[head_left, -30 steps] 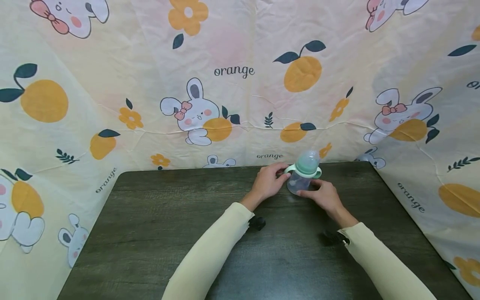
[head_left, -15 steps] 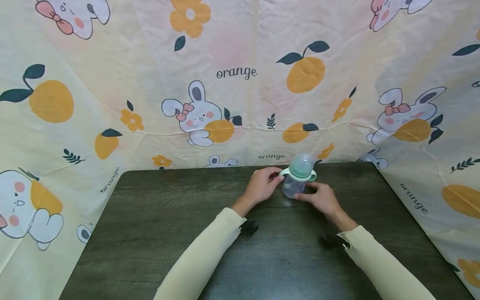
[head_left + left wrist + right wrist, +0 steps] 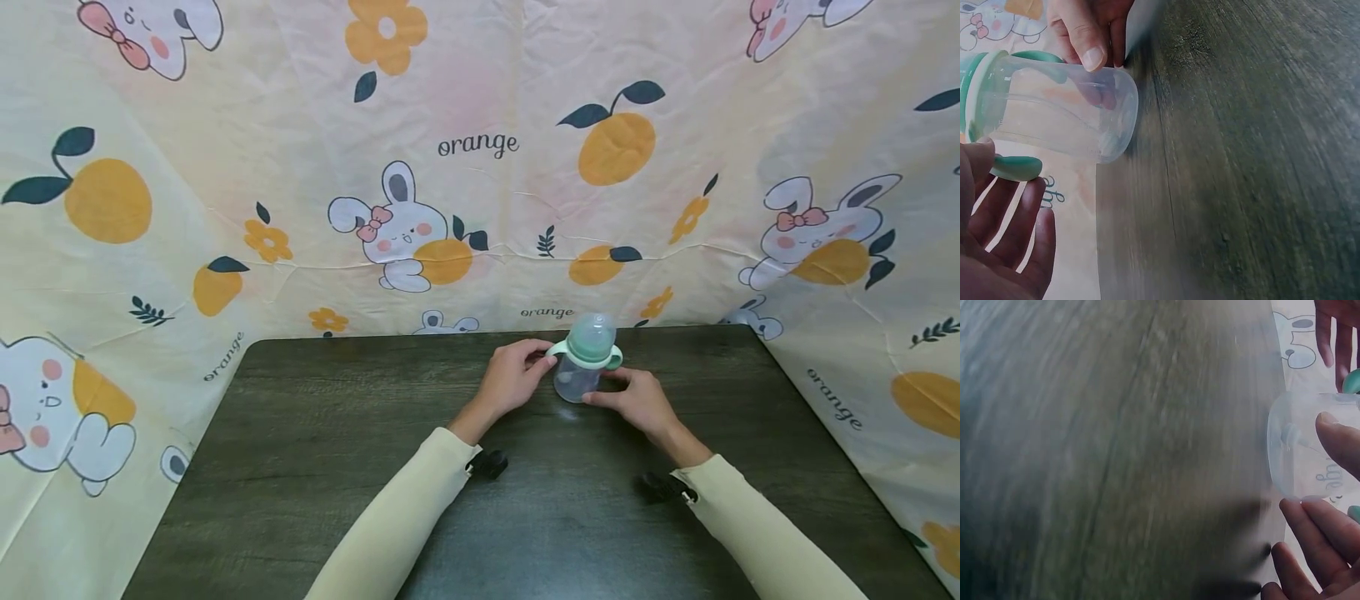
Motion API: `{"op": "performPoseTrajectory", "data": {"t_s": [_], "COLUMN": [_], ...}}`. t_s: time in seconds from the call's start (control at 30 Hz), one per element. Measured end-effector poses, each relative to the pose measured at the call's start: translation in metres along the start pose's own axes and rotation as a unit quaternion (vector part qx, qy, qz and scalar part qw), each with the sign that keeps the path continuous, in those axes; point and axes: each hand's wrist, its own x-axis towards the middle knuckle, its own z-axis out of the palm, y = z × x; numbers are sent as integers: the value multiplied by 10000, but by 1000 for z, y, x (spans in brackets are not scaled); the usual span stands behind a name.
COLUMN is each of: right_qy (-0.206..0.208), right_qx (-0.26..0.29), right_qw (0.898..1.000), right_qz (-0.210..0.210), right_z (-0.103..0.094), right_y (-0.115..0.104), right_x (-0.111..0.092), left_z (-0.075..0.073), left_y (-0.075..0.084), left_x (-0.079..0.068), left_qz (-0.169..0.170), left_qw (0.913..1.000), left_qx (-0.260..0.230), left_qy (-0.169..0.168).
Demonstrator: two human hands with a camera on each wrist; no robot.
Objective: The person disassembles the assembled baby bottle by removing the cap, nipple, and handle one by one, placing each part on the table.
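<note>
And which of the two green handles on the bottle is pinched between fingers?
The left handle: the left hand pinches it. The right handle is not pinched: the right hand holds the bottle by its clear body.

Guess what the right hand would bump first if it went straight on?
The bottle: the right hand has its thumb and fingers right at the lower part, seemingly touching it.

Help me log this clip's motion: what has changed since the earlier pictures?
The bottle has moved left and slightly nearer across the table, with the left hand and right hand. Unchanged: the left hand pinches one green handle, the right hand grips the body.
</note>
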Motion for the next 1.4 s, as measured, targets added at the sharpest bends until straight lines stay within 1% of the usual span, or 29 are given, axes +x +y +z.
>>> {"op": "performPoseTrajectory", "data": {"t_s": [0.3, 0.43, 0.63, 0.8, 1.03, 1.4], "right_qy": [-49, -34, -43, -120, -194, -204], "right_qx": [219, 248, 283, 313, 321, 488], "right_qw": [9997, 9996, 9994, 9990, 9984, 9974], "right_qz": [-72, -112, -207, -287, -425, -493], "right_z": [8, 12, 19, 25, 33, 46], "right_y": [-5, -7, -10, -13, -18, -26], "right_x": [0, 2, 3, 4, 4, 3], "left_z": [-7, -10, -16, -22, -29, -40], "left_y": [-3, -5, -9, -13, -16, -20], "left_x": [-10, -15, -20, -26, -35, -46], "left_qz": [-11, -73, -168, -132, -140, -170], "left_qw": [9997, 9992, 9985, 9978, 9973, 9956], "left_qx": [-183, -319, -374, -446, -429, -452], "left_qy": [169, 210, 371, 482, 576, 807]}}
